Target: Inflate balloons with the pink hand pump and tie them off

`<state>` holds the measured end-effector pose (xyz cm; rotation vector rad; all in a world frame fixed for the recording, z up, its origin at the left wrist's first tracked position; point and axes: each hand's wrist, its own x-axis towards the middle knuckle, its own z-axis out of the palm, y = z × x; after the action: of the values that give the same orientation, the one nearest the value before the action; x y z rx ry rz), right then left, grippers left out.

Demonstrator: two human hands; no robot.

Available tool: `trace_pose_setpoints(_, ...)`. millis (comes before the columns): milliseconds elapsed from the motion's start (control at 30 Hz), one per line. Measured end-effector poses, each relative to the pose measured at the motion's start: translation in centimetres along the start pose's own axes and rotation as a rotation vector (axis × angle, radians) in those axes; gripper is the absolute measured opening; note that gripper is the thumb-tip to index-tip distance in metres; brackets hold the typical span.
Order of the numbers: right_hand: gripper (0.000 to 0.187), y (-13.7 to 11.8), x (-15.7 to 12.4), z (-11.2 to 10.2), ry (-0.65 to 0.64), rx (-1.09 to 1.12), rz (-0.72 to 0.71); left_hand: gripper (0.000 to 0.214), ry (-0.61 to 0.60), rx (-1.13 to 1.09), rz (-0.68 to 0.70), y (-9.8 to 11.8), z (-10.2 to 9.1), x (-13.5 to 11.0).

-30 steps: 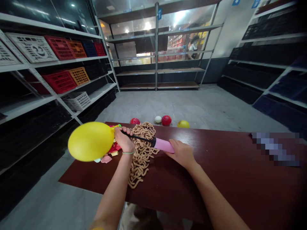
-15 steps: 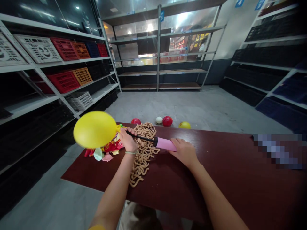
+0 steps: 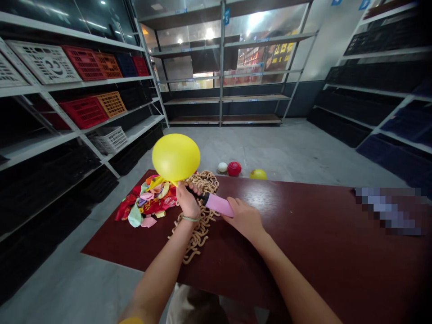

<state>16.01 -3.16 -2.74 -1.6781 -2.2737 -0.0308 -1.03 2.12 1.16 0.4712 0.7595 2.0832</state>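
Note:
A yellow balloon (image 3: 176, 157), partly inflated, stands up over the far left part of the table. My left hand (image 3: 187, 200) is closed round its neck and the black end of a hand balloon pump; the fingers hide where the two meet. The pump's pink barrel (image 3: 219, 204) slants down to the right. My right hand (image 3: 245, 218) is wrapped round the barrel's right end. Beneath my left hand lies a heap of tan, cord-like strands (image 3: 199, 229). Left of it is a pile of limp balloons (image 3: 151, 202) in red, yellow, pink and mint.
The dark red table (image 3: 303, 252) spreads to the right, with a blurred patch (image 3: 388, 211) at its far right. Beyond its far edge are a white ball (image 3: 222, 167), a red one (image 3: 234, 168) and a yellow one (image 3: 258, 174). Shelves with crates (image 3: 84, 63) stand left.
The balloon has swung right and upright with my left hand. My right hand has moved left, and the pump's black rod no longer shows between my hands.

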Motion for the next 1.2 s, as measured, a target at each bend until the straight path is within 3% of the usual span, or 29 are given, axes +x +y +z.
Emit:
trace_pose_setpoints(233, 0.034, 4.3, 0.4, -0.2, 0.05, -0.064, 0.006, 0.028, 0.06, -0.023, 0.121, 2.5, -1.0, 2.4)
trace_pose_setpoints(367, 0.031, 3.0, 0.1, 0.0, -0.008, 0.044, -0.019, 0.027, 0.096, -0.061, 0.146, 4.1, -1.1, 3.5)
trace_pose_setpoints(467, 0.033, 1.3, -0.2, 0.2, -0.025, 0.169, 0.004, 0.027, 0.031, -0.027, 0.129, 4.2, 0.2, 2.7)
trace_pose_setpoints(600, 0.035, 0.4, -0.7, 0.5, 0.046, 0.281, 0.089, 0.029, -0.122, 0.035, 0.052, 1.8, 2.0, -0.4)
trace_pose_setpoints(733, 0.034, 0.6, -0.8, 0.9, 0.127, 0.293, 0.05, 0.032, -0.167, 0.084, 0.048, -0.6, 2.0, -2.4)
trace_pose_setpoints(867, 0.031, 0.3, -0.7, 1.3, 0.141, 0.365, -0.007, 0.033, -0.218, 0.137, 0.059, 0.7, 1.9, -0.9)
trace_pose_setpoints(1067, 0.028, -0.5, -0.4, 1.6, 0.095, 0.523, 0.072, 0.033, -0.213, 0.172, 0.07, 4.5, 4.2, 3.7)
trace_pose_setpoints(1200, 0.03, -0.3, -0.3, 1.9, 0.083, 0.541, 0.119, 0.034, -0.176, 0.123, 0.059, 2.6, 5.0, 2.8)
